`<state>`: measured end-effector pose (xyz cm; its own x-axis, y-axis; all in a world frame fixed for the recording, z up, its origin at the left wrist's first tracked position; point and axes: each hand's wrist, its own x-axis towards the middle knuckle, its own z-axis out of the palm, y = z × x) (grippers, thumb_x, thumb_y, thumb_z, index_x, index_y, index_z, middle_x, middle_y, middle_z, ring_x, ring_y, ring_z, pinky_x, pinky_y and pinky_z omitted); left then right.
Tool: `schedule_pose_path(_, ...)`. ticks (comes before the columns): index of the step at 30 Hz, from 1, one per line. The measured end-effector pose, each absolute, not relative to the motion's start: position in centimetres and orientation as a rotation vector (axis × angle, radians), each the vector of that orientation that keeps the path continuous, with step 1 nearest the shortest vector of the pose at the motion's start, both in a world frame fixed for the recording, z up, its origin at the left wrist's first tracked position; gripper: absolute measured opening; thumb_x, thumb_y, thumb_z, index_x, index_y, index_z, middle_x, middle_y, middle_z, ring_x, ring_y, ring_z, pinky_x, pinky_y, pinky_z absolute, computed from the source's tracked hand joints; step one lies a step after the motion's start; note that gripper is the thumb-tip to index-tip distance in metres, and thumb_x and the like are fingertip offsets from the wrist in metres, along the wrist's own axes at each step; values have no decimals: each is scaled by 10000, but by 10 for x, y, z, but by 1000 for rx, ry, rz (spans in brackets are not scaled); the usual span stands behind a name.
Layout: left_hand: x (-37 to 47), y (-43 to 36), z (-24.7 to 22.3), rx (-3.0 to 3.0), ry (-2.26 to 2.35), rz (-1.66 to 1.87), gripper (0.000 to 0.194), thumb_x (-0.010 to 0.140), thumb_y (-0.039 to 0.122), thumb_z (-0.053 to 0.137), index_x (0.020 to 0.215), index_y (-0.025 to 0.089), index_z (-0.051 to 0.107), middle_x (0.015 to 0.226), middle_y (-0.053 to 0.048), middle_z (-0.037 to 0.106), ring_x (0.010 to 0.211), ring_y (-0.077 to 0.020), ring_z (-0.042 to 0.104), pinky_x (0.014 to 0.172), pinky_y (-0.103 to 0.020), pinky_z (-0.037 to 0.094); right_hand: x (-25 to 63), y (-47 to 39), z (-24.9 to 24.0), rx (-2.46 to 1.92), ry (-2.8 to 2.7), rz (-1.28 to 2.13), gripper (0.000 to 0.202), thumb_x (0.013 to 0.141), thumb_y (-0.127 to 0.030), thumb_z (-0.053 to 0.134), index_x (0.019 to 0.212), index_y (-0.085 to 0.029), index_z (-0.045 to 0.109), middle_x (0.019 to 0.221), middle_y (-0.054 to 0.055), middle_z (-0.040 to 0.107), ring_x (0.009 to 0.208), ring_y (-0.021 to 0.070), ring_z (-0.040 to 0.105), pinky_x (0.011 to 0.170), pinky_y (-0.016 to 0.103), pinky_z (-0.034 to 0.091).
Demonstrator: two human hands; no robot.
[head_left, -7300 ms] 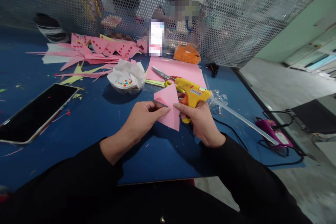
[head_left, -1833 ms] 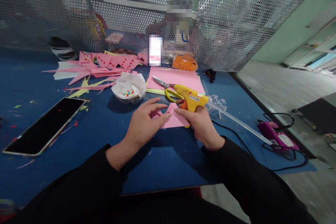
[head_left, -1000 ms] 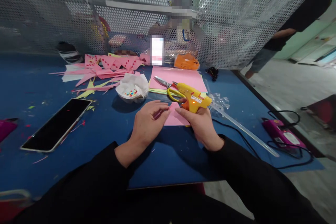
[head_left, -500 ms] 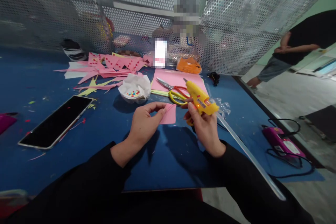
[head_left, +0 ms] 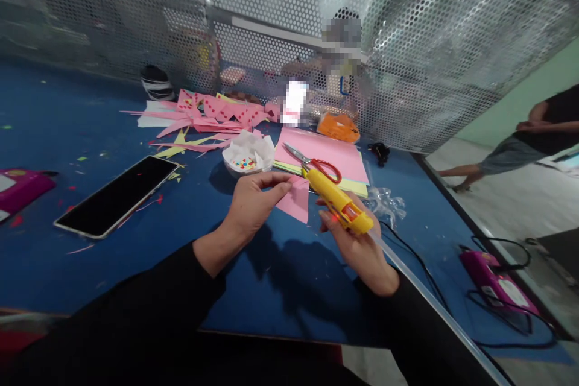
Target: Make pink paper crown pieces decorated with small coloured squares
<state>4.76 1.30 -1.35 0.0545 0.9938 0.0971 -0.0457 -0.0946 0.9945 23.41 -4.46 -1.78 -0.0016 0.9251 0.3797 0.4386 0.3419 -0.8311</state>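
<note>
My left hand [head_left: 253, 205] pinches a small folded piece of pink paper [head_left: 296, 202] between thumb and fingers, above the blue table [head_left: 181, 280]. My right hand [head_left: 357, 247] is wrapped round a yellow hot glue gun [head_left: 337, 199], with a long clear glue stick [head_left: 434, 298] jutting from its back end. A small red light glows on the gun. Its nozzle is close to the paper's upper right edge; I cannot tell whether they touch. Behind the gun, red-handled scissors [head_left: 323, 169] lie on a stack of pink and yellow paper sheets [head_left: 325, 148].
A paper-lined bowl [head_left: 248, 154] holds small coloured bits. Left of it lie a phone [head_left: 120, 196] and pink paper cutouts [head_left: 208, 114]. A purple power box [head_left: 497, 283] with black cords sits at right. Behind stands a perforated metal screen [head_left: 271, 6]; a person [head_left: 534, 139] stands beyond the table.
The glue gun has come left and tilted, bringing its nozzle to the pink paper. The left hand keeps its pinch. The camera view has turned, shifting the background rightward.
</note>
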Motion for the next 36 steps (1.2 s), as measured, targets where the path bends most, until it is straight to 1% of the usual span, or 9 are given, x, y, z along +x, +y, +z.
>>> schedule_pose_path(3, 46, 14, -13, 1251, 1056, 1256, 202, 718, 311, 780, 878, 191, 804, 924, -38, 804, 892, -204, 711, 886, -354, 548, 237, -45, -19, -1288, -1676, 556, 212, 864, -430, 673, 961, -248, 620, 773, -12, 652, 627, 156, 578, 612, 317, 464)
schedule_pose_path(5, 46, 14, -14, 1223, 1042, 1262, 186, 720, 312, 782, 861, 192, 800, 916, -39, 802, 884, -196, 710, 895, -355, 549, 238, -46, -18, -1296, -1704, 541, 200, 858, -432, 664, 921, -249, 612, 743, -16, 632, 638, 161, 566, 615, 315, 445)
schedule_pose_path(9, 46, 15, -15, 1207, 1047, 1277, 149, 733, 313, 773, 828, 201, 796, 892, -34, 797, 860, -187, 703, 897, -362, 548, 240, -46, -20, -1312, -1720, 527, 183, 866, -423, 645, 913, -249, 616, 759, -5, 641, 653, 165, 553, 615, 316, 425)
schedule_pose_path(13, 46, 15, -14, 1266, 1087, 1297, 117, 749, 295, 764, 821, 209, 798, 883, -26, 795, 876, -192, 700, 920, -370, 536, 242, -45, -24, -1287, -1729, 502, 199, 865, -437, 672, 896, -249, 617, 756, -13, 635, 654, 160, 541, 621, 314, 415)
schedule_pose_path(17, 45, 15, -15, 1303, 1100, 1311, 119, 768, 295, 752, 832, 206, 797, 911, -30, 799, 905, -202, 707, 953, -385, 528, 244, -44, -25, -1280, -1732, 499, 233, 856, -460, 710, 874, -251, 609, 755, -18, 635, 666, 162, 549, 631, 311, 412)
schedule_pose_path(22, 45, 16, -15, 1289, 1107, 1329, 133, 750, 289, 771, 843, 198, 801, 910, -39, 803, 908, -206, 712, 960, -387, 528, 244, -44, -23, -1272, -1760, 496, 252, 857, -471, 722, 860, -243, 613, 748, -18, 619, 680, 162, 551, 646, 308, 408)
schedule_pose_path(25, 45, 16, -16, 1291, 1101, 1321, 145, 754, 295, 774, 850, 192, 807, 915, -46, 804, 906, -205, 708, 950, -376, 527, 244, -44, -24, -1275, -1761, 511, 274, 861, -484, 721, 845, -239, 600, 737, -23, 605, 668, 157, 544, 639, 304, 402)
schedule_pose_path(30, 46, 16, -16, 1305, 1106, 1327, 113, 758, 262, 769, 839, 197, 813, 885, -35, 803, 877, -191, 705, 909, -339, 529, 244, -44, -26, -1274, -1757, 510, 302, 874, -508, 702, 842, -232, 584, 736, -25, 595, 669, 155, 539, 644, 304, 406)
schedule_pose_path(36, 46, 14, -15, 1290, 1073, 1335, 97, 755, 264, 785, 824, 202, 814, 875, -22, 802, 879, -180, 707, 902, -315, 530, 244, -43, -25, -1295, -1769, 493, 271, 900, -475, 674, 841, -228, 577, 738, -29, 590, 670, 147, 539, 646, 294, 405)
